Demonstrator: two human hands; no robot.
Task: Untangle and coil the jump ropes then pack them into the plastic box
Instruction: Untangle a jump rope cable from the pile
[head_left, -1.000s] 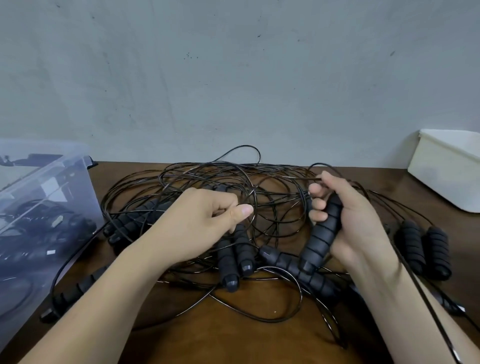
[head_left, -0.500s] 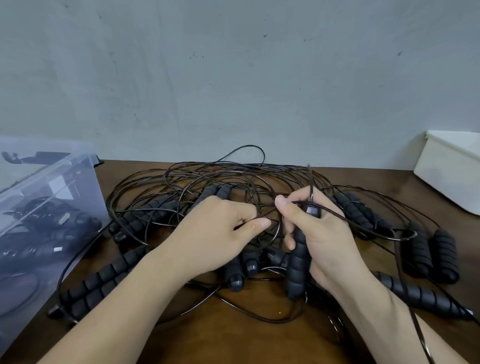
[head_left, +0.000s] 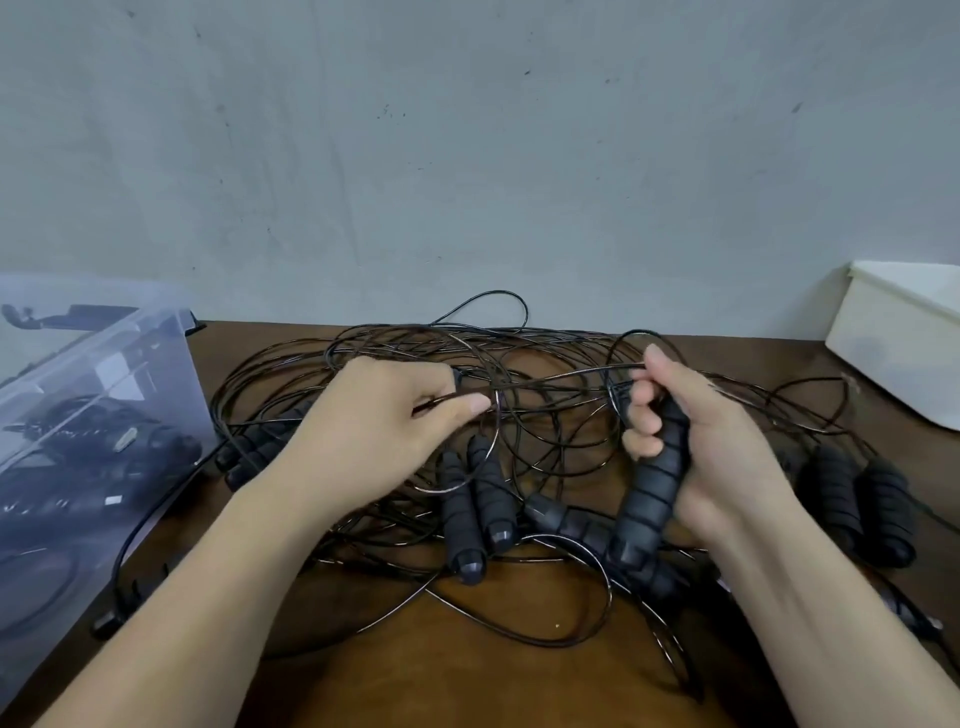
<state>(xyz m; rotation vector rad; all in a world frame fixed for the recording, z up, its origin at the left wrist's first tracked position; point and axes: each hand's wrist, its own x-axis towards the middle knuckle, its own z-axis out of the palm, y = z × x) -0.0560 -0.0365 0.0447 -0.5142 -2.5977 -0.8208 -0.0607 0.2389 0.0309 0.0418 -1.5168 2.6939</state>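
I've drawn my hands apart: left hand (head_left: 384, 431) pinches the cord (head_left: 561, 375) taut, right hand (head_left: 711, 457) grips a foam handle (head_left: 654, 499) (a strand is freeing, I think).

We can read no text, brand, number or sign anywhere here. Well to the left of where the left hand (head_left: 384, 431) pinches the cord (head_left: 571, 376), small pale tags (head_left: 112, 500) show through the wall of the clear plastic box (head_left: 156, 364), but they are too blurred for us to read.
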